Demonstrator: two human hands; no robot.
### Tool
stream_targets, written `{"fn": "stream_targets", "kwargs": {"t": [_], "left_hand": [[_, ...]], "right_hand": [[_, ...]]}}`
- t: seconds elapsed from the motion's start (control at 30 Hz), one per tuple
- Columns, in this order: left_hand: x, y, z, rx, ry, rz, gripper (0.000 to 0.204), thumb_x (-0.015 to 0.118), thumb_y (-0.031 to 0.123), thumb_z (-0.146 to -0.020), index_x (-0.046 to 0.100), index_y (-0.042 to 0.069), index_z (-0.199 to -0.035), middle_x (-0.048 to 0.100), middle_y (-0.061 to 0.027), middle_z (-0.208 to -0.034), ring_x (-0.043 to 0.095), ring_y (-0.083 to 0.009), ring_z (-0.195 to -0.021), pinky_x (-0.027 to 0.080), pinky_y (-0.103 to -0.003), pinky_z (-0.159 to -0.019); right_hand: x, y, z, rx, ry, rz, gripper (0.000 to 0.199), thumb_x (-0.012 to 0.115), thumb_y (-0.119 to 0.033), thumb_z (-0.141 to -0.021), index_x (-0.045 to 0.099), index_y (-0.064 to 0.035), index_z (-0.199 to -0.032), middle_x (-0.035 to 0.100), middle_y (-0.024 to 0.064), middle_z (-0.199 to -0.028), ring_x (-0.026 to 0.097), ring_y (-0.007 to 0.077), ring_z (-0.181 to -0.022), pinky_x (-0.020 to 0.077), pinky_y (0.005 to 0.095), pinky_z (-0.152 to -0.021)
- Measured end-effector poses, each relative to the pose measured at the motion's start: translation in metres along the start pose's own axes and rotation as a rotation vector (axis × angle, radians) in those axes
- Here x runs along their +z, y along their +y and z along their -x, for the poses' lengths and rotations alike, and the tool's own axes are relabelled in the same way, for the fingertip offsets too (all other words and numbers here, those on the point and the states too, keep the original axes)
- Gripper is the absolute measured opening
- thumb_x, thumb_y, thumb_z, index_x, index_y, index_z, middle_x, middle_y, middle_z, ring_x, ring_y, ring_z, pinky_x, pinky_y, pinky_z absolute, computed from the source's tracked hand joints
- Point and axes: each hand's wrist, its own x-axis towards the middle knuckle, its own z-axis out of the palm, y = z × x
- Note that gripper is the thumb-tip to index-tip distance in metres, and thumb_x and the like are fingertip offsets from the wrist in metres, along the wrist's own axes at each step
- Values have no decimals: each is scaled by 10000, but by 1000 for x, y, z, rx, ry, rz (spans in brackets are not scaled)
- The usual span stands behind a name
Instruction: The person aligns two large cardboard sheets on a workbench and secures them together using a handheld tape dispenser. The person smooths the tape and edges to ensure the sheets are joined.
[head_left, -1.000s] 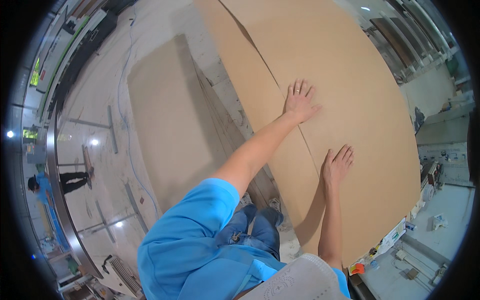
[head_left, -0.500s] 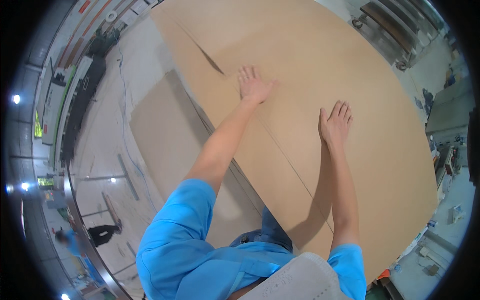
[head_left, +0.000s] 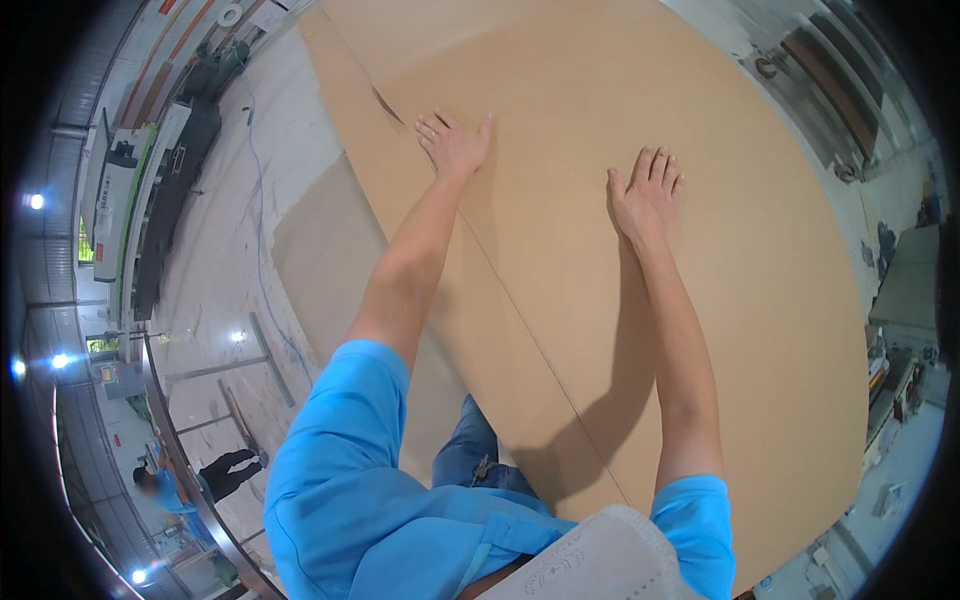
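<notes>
A very large tan cardboard sheet (head_left: 760, 330) spreads in front of me and reaches to the far side. A long straight crease (head_left: 530, 335) runs across it, parallel to its left edge, and opens into a short dark gap (head_left: 387, 105) at the far end. My left hand (head_left: 455, 145) lies on the sheet with its fingers spread, on the crease just beside that gap. To the right of the crease, my right hand (head_left: 648, 195) rests flat on the sheet, its thumb apart from the fingers. Neither hand grips anything.
Another, duller brown sheet (head_left: 335, 235) lies lower, partly under the cardboard's left edge. A blue cable (head_left: 260, 230) trails over the floor. At left stand a long machine (head_left: 165, 205) and a person (head_left: 170, 490) in blue. Dark boards on a wheeled rack (head_left: 830, 85) are at far right.
Both hands have shifted forward and left in the view, still flat on the cardboard. The dark gap in the crease looks shorter and narrower. Less of the lower sheet shows.
</notes>
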Motion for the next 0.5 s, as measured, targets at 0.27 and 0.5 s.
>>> {"fn": "stream_targets", "kwargs": {"t": [0.27,0.5], "left_hand": [[4,-13,-131,-86,-7,-27,1121,351,757,-931,118,-155,-1539,83,-449,-1570,29,-557,-1499,36,-592,-1216],[8,-21,-169,141,-33,-35,999,352,686,-972,184,-110,-1552,143,-403,-1589,66,-542,-1503,39,-601,-1217]], "right_hand": [[41,-77,-104,-20,51,4,797,381,-540,-1000,281,18,-1559,236,247,-1633,174,373,-1534,124,508,-1246],[41,-87,-123,47,-9,63,808,397,-573,-997,270,-24,-1576,240,245,-1632,183,381,-1530,129,521,-1241]]}}
